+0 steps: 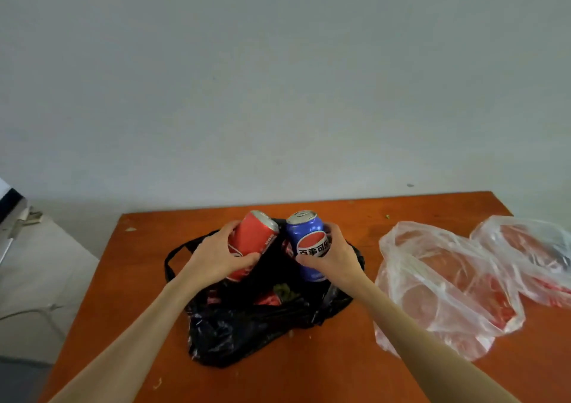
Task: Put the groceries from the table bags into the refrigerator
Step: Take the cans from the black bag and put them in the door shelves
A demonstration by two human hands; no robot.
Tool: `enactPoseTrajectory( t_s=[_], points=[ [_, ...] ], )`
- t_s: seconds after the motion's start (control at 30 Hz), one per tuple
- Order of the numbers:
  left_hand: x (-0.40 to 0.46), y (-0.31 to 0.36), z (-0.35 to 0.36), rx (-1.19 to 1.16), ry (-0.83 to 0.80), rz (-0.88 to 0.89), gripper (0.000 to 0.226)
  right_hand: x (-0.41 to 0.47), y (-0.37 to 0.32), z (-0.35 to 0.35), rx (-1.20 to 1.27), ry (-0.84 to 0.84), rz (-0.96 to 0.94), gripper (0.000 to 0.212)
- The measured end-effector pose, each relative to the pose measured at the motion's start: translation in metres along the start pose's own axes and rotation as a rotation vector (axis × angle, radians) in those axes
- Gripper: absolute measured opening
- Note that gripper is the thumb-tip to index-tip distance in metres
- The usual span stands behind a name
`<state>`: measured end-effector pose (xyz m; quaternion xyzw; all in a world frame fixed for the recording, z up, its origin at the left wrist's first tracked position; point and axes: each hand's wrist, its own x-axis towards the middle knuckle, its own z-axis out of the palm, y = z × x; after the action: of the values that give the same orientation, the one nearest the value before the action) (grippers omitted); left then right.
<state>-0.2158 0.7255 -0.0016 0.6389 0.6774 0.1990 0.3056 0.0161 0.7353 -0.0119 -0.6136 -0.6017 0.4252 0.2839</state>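
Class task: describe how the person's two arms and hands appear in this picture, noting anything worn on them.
Both forearms are bare, with no sleeves in view. The left hand and right hand wear no gloves, and no rings, watch or bracelets show. Fingernails look short and unpainted.

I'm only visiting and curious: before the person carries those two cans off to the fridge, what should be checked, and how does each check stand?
1. Left hand wraps the red can: ok.
2. Right hand wraps the blue can: ok.
3. Both cans lifted out of the black bag: ok.
4. Black bag emptied: not ok, something red still lies inside.
5. Clear bags unpacked: not ok, red contents show through.
6. Refrigerator open and reachable: cannot tell, out of view.
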Motion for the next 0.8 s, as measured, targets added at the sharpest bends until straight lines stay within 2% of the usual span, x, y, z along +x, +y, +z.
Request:
enactPoseTrajectory(
  t_s=[0.13,0.23,0.37,0.5,0.57,0.7,0.8],
  points=[
    [-0.017,0.025,-0.005,-0.426,0.007,-0.015,0.068,-0.029,-0.007,-0.022,0.290,0.162,0.013,0.074],
    [-0.028,0.037,0.009,-0.581,-0.088,-0.050,0.063,-0.065,0.000,-0.036,0.422,0.287,0.044,0.070],
    [-0.046,0.062,0.037,-0.599,-0.262,0.001,0.085,-0.132,0.015,-0.054,0.503,0.475,0.077,0.058],
    [-0.076,0.108,0.074,-0.572,-0.439,0.113,0.094,-0.207,0.038,-0.079,0.508,0.660,0.121,0.059],
    [-0.096,0.136,0.095,-0.556,-0.525,0.195,0.087,-0.248,0.048,-0.095,0.502,0.773,0.129,0.060],
    [-0.152,0.200,0.142,-0.538,-0.684,0.345,0.048,-0.340,0.065,-0.132,0.511,0.990,0.148,0.059],
    [-0.205,0.245,0.184,-0.540,-0.774,0.412,0.039,-0.420,0.080,-0.160,0.506,1.134,0.154,0.051]
  ],
)
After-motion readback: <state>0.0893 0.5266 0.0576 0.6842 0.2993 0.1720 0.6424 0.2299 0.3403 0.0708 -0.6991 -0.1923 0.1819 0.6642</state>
